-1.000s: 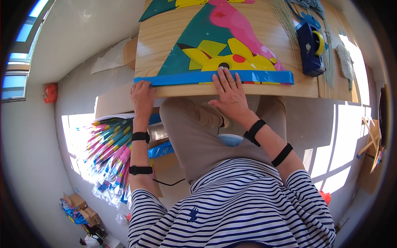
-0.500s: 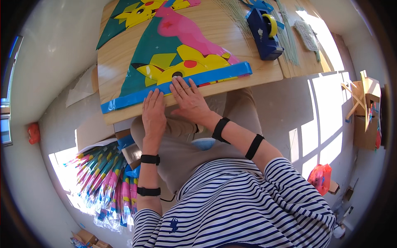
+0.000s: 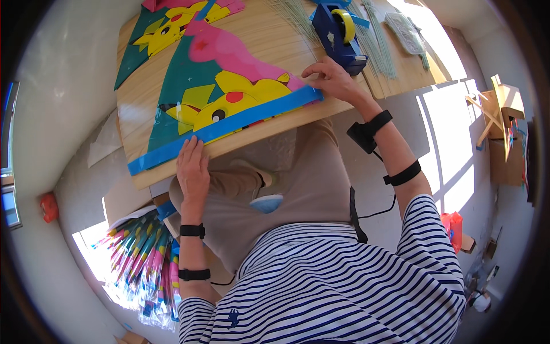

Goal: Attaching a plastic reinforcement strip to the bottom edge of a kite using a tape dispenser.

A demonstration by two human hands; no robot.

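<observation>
printed sheet (image 3: pixel 220 94): glossy plastic | tabletop (image 3: pixel 269 43): smooth wood | shirt (image 3: pixel 321 275): cloth

The left hand (image 3: pixel 193 172) covers a small section of the blue strip (image 3: pixel 240 116); its palm side is hidden from me. At the strip's right end, I cannot verify whether the curled right hand (image 3: pixel 338 83) grips or only touches. The upper edge crops the second printed sheet (image 3: pixel 130 62) and the thin rods (image 3: pixel 381 54). Below, I see a cardboard box (image 3: pixel 133 338) cut off. The wrapped pieces (image 3: pixel 140 258) are too small to count.

Downward fisheye view from head height
</observation>
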